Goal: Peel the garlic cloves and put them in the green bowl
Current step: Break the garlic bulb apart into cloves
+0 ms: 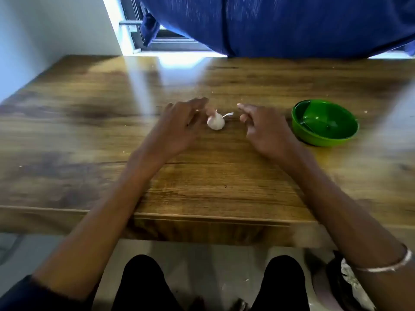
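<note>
We are at the start: the whole white papery garlic bulb (215, 122) sits mid-worktop, between our left hand (179, 124) and right hand (262, 129), both grips seemingly apart, holding nothing. Next, grasp and split it; the round green plastic bowl (325, 140) waits toward the right edge.

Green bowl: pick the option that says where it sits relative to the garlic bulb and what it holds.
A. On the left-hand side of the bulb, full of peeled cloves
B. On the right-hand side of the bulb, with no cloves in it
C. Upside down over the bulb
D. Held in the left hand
B: the green bowl stands upright on the wooden table, beyond the right hand from the garlic bulb, and no cloves show inside it.
</note>
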Demonstrator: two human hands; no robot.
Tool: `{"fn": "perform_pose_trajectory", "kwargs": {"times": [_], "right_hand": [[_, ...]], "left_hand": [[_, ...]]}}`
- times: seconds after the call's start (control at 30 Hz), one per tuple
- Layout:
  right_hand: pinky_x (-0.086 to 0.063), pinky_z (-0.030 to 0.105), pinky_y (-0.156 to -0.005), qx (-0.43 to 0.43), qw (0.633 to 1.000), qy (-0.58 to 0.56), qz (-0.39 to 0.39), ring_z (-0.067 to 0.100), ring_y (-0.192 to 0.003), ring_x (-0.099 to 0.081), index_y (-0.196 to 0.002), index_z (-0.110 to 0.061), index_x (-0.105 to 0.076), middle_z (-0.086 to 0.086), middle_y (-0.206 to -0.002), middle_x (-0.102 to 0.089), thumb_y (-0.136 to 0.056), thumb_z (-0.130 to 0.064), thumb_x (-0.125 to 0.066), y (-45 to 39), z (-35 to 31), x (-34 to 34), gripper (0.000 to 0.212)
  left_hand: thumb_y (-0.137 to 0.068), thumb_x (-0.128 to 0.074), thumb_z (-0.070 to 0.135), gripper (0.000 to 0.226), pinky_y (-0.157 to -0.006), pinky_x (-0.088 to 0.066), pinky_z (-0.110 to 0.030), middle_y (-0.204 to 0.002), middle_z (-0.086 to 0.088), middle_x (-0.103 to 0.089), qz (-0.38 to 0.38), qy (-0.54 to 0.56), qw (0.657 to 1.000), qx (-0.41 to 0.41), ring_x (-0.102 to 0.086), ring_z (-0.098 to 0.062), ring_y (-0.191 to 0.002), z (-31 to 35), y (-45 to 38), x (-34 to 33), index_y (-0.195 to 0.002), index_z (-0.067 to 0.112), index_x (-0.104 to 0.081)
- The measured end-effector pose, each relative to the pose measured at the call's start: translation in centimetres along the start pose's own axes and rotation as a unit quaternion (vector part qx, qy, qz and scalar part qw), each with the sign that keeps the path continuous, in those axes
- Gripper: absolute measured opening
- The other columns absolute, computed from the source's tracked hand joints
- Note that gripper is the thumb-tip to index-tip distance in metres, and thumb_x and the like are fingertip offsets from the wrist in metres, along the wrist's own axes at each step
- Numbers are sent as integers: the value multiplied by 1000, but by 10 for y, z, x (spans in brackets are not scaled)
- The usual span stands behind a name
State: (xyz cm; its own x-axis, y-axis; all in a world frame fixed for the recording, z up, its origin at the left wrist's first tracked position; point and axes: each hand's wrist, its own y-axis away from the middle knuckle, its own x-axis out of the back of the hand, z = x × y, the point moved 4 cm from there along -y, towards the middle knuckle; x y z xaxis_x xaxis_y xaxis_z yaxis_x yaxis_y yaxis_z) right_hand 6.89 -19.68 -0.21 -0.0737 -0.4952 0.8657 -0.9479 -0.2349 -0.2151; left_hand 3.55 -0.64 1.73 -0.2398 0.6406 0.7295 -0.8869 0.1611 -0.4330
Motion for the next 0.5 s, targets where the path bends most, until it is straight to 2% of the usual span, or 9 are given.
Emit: {"fn": "perform_pose_trajectory", "kwargs": {"times": [0.07,0.1,0.17,0.27,0.33,0.5], "right_hand": [[-40,43,-111,3,1000,-1,3,30,-129,-56,-144,-20,-53,10,-134,-65,-99,-18,-54,1,-4,2,45],[-41,42,-110,3,1000,-9,8,28,-127,-57,-143,-20,-55,10,-133,-66,-98,-18,-57,0,-4,3,44],[-43,34,-109,4,999,-36,8,20,-124,-60,-140,-19,-58,7,-130,-68,-96,-14,-63,0,-9,5,44],[-40,17,-96,5,997,-81,-4,13,-119,-62,-136,-20,-61,3,-129,-68,-94,-10,-66,2,-18,6,43],[-39,14,-94,15,995,-96,2,14,-119,-62,-131,-19,-65,2,-128,-68,-94,-9,-66,3,-21,4,39],[-42,13,-93,29,987,-149,47,10,-113,-64,-125,-16,-69,2,-122,-72,-96,-9,-63,8,-23,2,30]], "left_hand": [[-97,-67,26,39,-94,-44,-18,-123,-7,-72,-23,25,999,14,-67,-10,-109,4,-1,-5,-134,11,-65],[-94,-71,26,42,-96,-46,-21,-123,-7,-72,-36,24,999,17,-68,-13,-108,4,-3,-9,-133,12,-65],[-89,-77,25,42,-91,-48,-20,-116,-7,-75,-42,11,999,19,-69,-11,-99,5,-7,-15,-128,14,-70],[-84,-81,20,34,-79,-45,-6,-109,-2,-77,-17,23,999,22,-66,-5,-90,-1,-12,-15,-118,15,-76],[-82,-83,18,32,-74,-43,0,-104,1,-77,-11,47,998,33,-67,-4,-87,-6,-13,-17,-113,15,-78],[-77,-86,9,31,-73,-47,-4,-97,2,-78,3,95,994,49,-65,7,-78,-13,-14,-19,-106,19,-80]]}}
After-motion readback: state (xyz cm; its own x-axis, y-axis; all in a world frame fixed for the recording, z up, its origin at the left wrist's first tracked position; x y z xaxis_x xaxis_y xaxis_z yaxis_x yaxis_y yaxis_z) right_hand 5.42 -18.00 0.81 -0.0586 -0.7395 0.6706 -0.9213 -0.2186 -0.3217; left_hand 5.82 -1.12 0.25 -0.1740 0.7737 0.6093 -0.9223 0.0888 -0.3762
